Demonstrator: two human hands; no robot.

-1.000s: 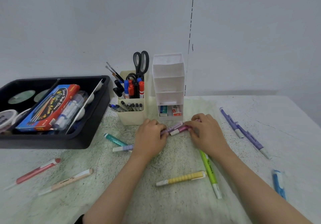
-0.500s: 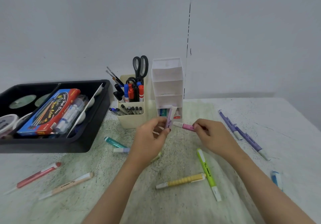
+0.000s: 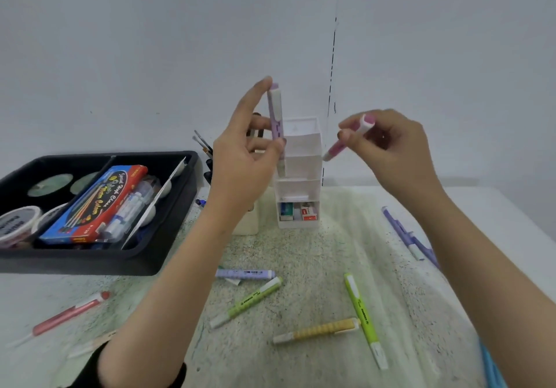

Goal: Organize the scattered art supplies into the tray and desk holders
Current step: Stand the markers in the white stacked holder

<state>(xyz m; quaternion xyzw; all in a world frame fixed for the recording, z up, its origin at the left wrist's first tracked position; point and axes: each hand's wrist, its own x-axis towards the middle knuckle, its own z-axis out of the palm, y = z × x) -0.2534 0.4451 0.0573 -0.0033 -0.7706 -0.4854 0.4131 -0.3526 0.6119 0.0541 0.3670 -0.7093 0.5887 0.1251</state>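
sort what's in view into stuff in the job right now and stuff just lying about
In hand: lilac highlighter, held upright by left hand; pink highlighter, held by right hand; white tiered holder behind them.
Lying about: green highlighter, neon green highlighter, yellow highlighter, red pen, purple pens, loose on the table; black tray at left.

The left hand (image 3: pixel 249 153) holds a lilac pen (image 3: pixel 276 123) upright, forefinger on its top end and thumb on its side, in front of the white holder (image 3: pixel 301 171). The right hand (image 3: pixel 388 147) pinches a pink pen (image 3: pixel 346 141) tilted, its lower tip just beside the holder's right edge. Both hands are raised above the bench (image 3: pixel 316 252). On the bench lie a lilac marker (image 3: pixel 245 273), two green pens (image 3: pixel 249 302), a yellow pen (image 3: pixel 319 330), a red pen (image 3: pixel 69 315) and, to the right, purple pens (image 3: pixel 403 234). The black tray (image 3: pixel 99 264) at left holds a paint box (image 3: pixel 96 204) and tubs (image 3: pixel 18 222).
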